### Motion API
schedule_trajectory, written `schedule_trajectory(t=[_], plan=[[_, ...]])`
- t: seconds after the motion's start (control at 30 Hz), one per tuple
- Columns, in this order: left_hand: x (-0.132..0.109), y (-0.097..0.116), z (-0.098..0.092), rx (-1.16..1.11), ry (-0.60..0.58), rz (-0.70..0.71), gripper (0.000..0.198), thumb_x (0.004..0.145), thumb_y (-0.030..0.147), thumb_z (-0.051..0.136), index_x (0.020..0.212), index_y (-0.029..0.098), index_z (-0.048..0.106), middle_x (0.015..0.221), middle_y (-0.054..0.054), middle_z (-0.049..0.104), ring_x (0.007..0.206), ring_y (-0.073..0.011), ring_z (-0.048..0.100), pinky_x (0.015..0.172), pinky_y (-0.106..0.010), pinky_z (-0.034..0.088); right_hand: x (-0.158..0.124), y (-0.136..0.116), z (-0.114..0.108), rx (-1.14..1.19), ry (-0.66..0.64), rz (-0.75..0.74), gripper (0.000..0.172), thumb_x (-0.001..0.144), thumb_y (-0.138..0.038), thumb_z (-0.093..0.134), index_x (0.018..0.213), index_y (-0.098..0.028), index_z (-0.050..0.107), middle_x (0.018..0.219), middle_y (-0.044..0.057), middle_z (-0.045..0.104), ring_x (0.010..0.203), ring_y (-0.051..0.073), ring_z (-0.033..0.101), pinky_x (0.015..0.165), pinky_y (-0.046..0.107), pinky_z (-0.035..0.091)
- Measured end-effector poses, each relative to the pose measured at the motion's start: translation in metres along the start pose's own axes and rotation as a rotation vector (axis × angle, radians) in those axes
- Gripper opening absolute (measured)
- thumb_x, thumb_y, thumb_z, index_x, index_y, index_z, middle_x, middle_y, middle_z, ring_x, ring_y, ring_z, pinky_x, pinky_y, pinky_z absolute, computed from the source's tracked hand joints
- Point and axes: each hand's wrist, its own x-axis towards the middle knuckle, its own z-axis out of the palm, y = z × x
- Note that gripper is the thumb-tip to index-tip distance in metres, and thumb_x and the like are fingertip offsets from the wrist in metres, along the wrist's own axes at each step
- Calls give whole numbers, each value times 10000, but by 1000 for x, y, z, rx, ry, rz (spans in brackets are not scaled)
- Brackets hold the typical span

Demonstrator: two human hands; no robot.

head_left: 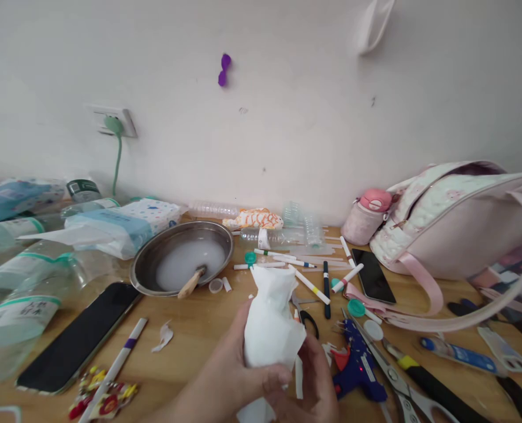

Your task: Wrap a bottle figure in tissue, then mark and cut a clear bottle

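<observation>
A white tissue-wrapped bundle [270, 326], pinched in at a neck near its top and flared at the end, stands upright at the front centre. My left hand [238, 367] is wrapped round it from the left, thumb across its front. From the right, my right hand [311, 385] closes on its side and lower part, fingertips close to the left thumb. What is inside the tissue is hidden. Just beyond it lie several white markers [309, 284] and black-handled scissors [308, 322], partly covered. A blue glue gun [358, 361] rests to the right of my right hand.
A metal bowl [137, 273] of cloudy liquid holds a wooden-handled brush [191, 282]. Left are plastic bottles [20, 317], a tissue pack [124, 226] and a phone [80, 338]. An orange-patterned fish [256, 218] lies near the wall. Large scissors [397, 376] and a pink bag [459, 229] stay right.
</observation>
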Motion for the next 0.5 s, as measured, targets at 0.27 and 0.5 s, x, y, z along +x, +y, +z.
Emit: schedule_trajectory(t=[0.27, 0.5], plan=[[10, -1, -4, 255, 109, 56, 564, 561, 317, 708, 1076, 155, 546, 1005, -103, 717, 929, -306, 648, 807, -380, 521, 10, -9, -11, 15, -150, -137, 507, 656, -259, 740, 1150, -285, 627, 1163, 36, 689, 1096, 269, 600, 949, 352, 445], [-1, 10, -1, 321, 28, 142, 568, 536, 232, 706, 1094, 222, 604, 954, -40, 740, 855, -272, 674, 742, -334, 542, 27, -21, -30, 170, -174, -58, 455, 778, -492, 695, 1168, -261, 659, 1255, 77, 664, 1280, 304, 508, 1059, 446, 397]])
